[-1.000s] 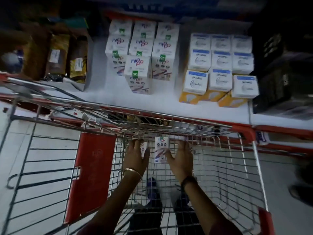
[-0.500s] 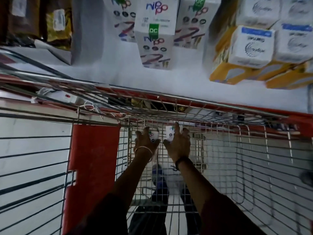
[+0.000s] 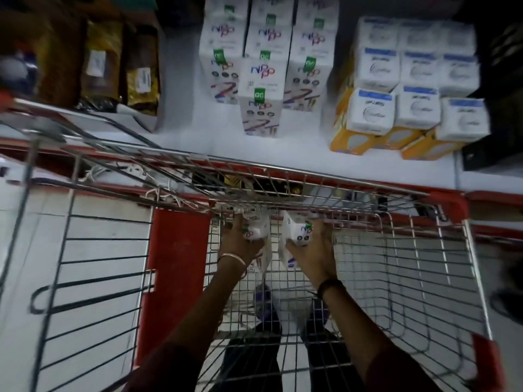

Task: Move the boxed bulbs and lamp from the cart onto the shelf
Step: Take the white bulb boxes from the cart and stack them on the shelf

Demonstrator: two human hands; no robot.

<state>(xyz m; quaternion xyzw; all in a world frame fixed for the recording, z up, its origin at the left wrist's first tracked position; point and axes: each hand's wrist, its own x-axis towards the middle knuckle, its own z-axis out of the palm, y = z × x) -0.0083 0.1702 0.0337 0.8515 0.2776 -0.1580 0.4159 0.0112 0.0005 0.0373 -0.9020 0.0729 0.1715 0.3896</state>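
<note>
Both hands are down inside the wire cart, near its far wall. My left hand grips a white bulb box with a coloured logo. My right hand holds a second white bulb box of the same kind, tilted. Beyond the cart lies the white shelf. On it stand several matching white logo boxes in stacked rows, and to their right several white-and-yellow bulb boxes.
Brown and yellow packets fill the shelf's left part. A red panel hangs on the cart's left side, and a red corner guard caps its far right corner. White cord is tied to the cart's rim. Dark goods sit at far right.
Both hands have closed around the two boxes and lifted them slightly off the cart's far wall. The view has swung up a little, showing more of the shelf.
</note>
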